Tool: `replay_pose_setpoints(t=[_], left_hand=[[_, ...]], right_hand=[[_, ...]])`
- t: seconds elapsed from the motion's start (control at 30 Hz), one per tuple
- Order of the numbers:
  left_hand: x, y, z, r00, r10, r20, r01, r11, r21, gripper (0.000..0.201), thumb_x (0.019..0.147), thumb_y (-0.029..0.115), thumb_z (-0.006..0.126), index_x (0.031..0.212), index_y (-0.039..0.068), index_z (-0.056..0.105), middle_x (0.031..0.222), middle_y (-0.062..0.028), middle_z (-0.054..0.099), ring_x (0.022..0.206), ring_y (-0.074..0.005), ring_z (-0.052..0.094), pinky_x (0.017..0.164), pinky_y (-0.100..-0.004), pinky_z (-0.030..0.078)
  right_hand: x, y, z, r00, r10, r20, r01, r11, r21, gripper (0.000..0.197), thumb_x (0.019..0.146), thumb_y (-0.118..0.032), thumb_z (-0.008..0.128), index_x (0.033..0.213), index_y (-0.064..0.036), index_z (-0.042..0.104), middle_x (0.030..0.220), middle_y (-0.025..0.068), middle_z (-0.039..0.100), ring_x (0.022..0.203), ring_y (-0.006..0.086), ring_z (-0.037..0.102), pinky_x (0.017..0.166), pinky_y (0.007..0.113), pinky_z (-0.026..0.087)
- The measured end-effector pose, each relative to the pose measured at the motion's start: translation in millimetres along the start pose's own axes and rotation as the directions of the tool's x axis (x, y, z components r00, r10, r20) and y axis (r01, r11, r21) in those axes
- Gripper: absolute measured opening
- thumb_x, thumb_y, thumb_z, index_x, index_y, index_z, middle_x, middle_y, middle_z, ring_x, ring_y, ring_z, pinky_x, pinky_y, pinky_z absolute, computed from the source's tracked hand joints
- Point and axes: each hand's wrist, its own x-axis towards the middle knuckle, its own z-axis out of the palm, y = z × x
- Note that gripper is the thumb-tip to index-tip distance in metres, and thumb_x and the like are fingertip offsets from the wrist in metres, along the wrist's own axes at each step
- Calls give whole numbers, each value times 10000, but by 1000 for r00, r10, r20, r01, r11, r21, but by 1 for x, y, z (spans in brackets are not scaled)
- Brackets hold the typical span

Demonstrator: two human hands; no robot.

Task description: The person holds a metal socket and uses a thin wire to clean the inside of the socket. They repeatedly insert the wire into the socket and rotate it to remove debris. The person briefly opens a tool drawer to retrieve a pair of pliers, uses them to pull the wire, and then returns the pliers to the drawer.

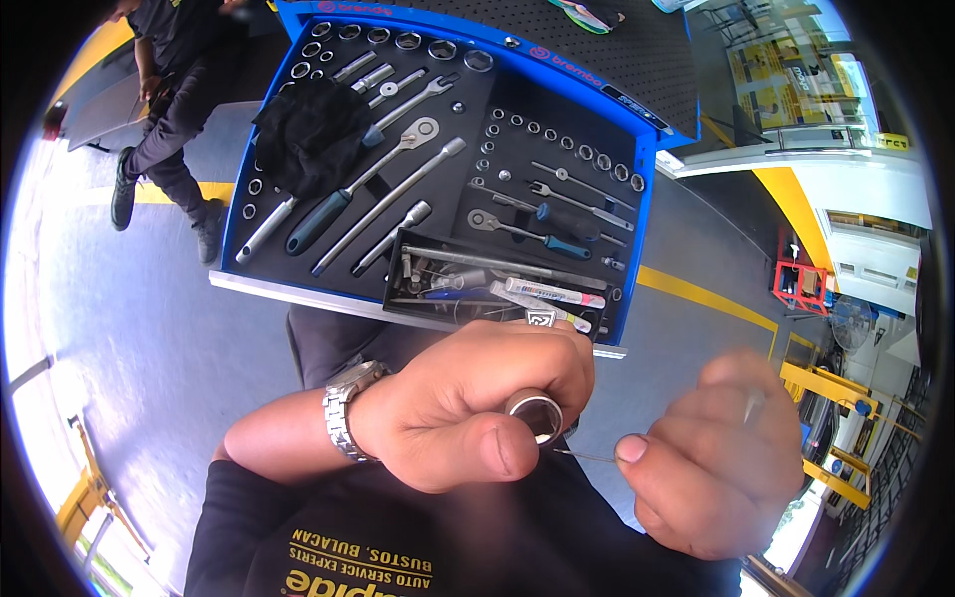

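In front of my chest, my left hand (473, 408) is closed around a shiny metal socket (555, 406), its hollow end facing up beside my thumb. My right hand (711, 463) is closed to the right of it, partly smeared by motion. Between its thumb and fingers it pinches a thin metal pick (589, 456), whose far end reaches toward the socket. Whether the tip touches the socket is hidden by my left hand. Just beyond my hands, an open-topped black tray (396, 269) holds markers (555, 292) and small metal pieces.
The tray sits in an open blue tool drawer (224, 283) with ratchets (398, 159), extension bars and rows of sockets (587, 152) in black foam. A black cloth (313, 134) lies on its left side. Another person (174, 129) sits at the far left. A red stand (801, 284) is at right.
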Motion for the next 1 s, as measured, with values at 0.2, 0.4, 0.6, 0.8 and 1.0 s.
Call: replay_pose_setpoints(t=[0.2, 0.4, 0.6, 0.8, 1.0], left_hand=[[2, -13, -2, 983, 185, 22, -184, 983, -14, 586, 996, 565, 384, 834, 14, 504, 766, -94, 506, 669, -250, 495, 630, -359, 408], [3, -13, -1, 983, 180, -17, -179, 981, 77, 763, 956, 679, 191, 873, -9, 512, 787, -116, 486, 659, -262, 453, 636, -368, 380], [4, -10, -4, 988, 153, 13, -153, 981, 119, 806, 935, 705, 170, 910, -21, 519, 794, -112, 476, 659, -258, 429, 638, -361, 363], [5, -9, -4, 984, 174, 43, -180, 959, 219, 927, 854, 813, 11, 902, 50, 536, 832, -114, 516, 697, -215, 441, 671, -340, 382], [6, -9, -3, 980, 188, 70, -200, 947, 253, 915, 870, 803, 38, 911, 39, 538, 838, -117, 522, 695, -219, 441, 668, -342, 382]], right_hand=[[-7, 4, 9, 998, -48, -51, 49, 999, 4, 161, 681, -28, 697, 825, -61, 635, 553, -3, 521, 445, 129, 465, 454, 291, 276], [-8, 0, 9, 1000, 9, -3, -9, 997, -73, 234, 694, -6, 712, 896, -60, 607, 626, 28, 559, 488, 166, 501, 456, 314, 307], [-12, 3, 7, 999, 36, 16, -34, 994, -106, 272, 686, -24, 717, 920, -68, 584, 678, 53, 578, 538, 199, 538, 488, 345, 339], [-9, 6, 0, 995, -21, 95, 29, 997, -76, 308, 643, -67, 718, 916, -75, 576, 715, 61, 587, 581, 210, 561, 494, 353, 335], [-4, 11, -4, 979, -128, 156, 148, 981, -122, 306, 635, -70, 723, 905, -75, 579, 714, 59, 579, 578, 209, 561, 484, 339, 323]])
